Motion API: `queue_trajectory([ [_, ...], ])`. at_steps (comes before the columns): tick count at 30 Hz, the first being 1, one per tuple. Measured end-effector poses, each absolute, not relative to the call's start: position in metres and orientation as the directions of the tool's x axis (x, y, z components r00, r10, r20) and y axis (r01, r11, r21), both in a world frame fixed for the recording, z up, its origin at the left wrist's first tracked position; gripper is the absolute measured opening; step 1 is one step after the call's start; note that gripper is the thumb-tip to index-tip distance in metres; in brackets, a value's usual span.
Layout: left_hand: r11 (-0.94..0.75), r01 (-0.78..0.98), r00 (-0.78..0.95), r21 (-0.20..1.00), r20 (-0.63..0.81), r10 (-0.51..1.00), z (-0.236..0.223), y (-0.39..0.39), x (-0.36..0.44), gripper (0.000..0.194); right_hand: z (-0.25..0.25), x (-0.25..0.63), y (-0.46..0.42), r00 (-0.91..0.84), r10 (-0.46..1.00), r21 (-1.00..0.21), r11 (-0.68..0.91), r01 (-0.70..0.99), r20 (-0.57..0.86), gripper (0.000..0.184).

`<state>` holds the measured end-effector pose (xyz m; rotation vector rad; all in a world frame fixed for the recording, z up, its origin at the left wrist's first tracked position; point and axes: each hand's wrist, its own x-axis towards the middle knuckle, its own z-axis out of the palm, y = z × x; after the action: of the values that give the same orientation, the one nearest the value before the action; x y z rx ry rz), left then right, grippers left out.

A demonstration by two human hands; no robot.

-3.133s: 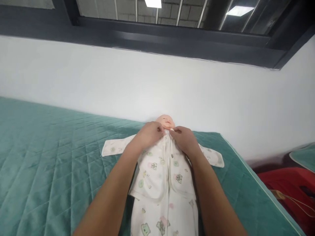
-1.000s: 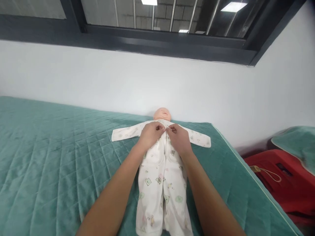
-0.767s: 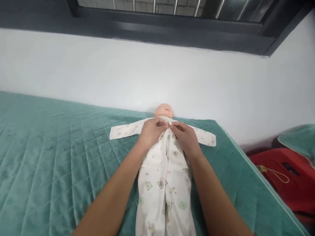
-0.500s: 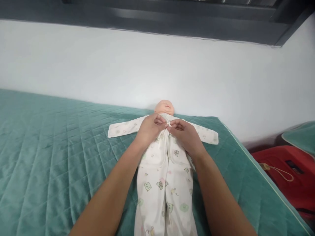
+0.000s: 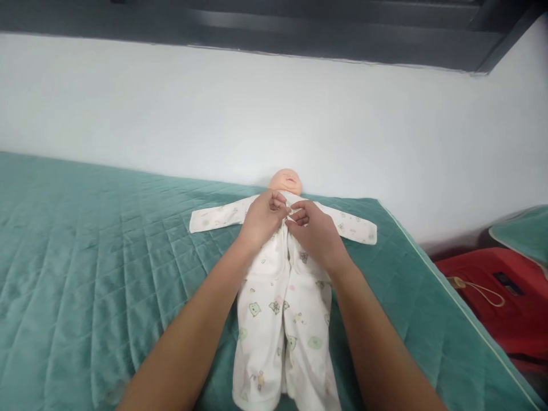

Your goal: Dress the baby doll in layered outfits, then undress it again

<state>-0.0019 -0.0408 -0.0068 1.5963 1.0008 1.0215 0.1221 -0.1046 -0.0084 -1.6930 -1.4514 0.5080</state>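
Note:
A baby doll (image 5: pixel 286 181) lies on its back, its head by the wall. It wears a white printed baby jacket (image 5: pixel 217 217) with the sleeves spread to both sides, and matching pants (image 5: pixel 261 325) cover the legs. My left hand (image 5: pixel 263 216) pinches the jacket's front edge near the upper chest. Opposite it, my right hand (image 5: pixel 314 228) has its thumb and fingers closed on the other front edge, the two hands nearly touching. Whatever fastener lies between the fingertips is too small to make out. Below the hands the jacket front hangs slightly parted.
Beneath the doll spreads a green quilted bed cover (image 5: pixel 107 262), its piped edge (image 5: pixel 449 285) running down the right. A white wall (image 5: pixel 214 114) rises behind, under a dark frame (image 5: pixel 265 34). Beyond the bed's edge stands a red case (image 5: pixel 483 279) with a cord loop.
My right hand has shifted slightly up and left, its fingers a little differently set on the jacket edge. The view has tilted a little, showing the lower ends of the pants.

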Motion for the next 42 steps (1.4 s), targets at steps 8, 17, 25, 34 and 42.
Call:
queue_trajectory([
  [8, -0.328, 0.245, 0.294, 0.912, 0.252, 0.922, -0.020, -0.044, -0.002, 0.012, -0.008, 0.107, -0.128, 0.297, 0.920, -0.519, -0.129, 0.845, 0.255, 0.010],
  [17, -0.408, 0.316, 0.569, 0.856, 0.173, 0.804, 0.006, -0.062, -0.038, 0.020, 0.005, 0.115, -0.143, 0.284, 0.946, -0.556, -0.154, 0.817, 0.156, 0.011],
  [25, -0.442, 0.337, 0.681, 0.832, 0.109, 0.724, 0.013, -0.062, -0.047, 0.012, 0.012, 0.134, -0.143, 0.193, 0.979, -0.664, -0.106, 0.740, 0.059, 0.011],
  [34, -0.296, 0.216, 0.668, 0.931, 0.080, 0.739, 0.019, -0.068, -0.045, 0.019, 0.015, 0.138, -0.141, 0.046, 0.999, -0.922, -0.038, 0.385, -0.022, 0.029],
  [42, -0.236, 0.175, 0.688, 0.956, 0.052, 0.724, 0.013, -0.062, -0.047, 0.014, 0.007, 0.143, -0.138, -0.021, 0.999, -0.969, -0.041, 0.243, -0.048, 0.024],
])
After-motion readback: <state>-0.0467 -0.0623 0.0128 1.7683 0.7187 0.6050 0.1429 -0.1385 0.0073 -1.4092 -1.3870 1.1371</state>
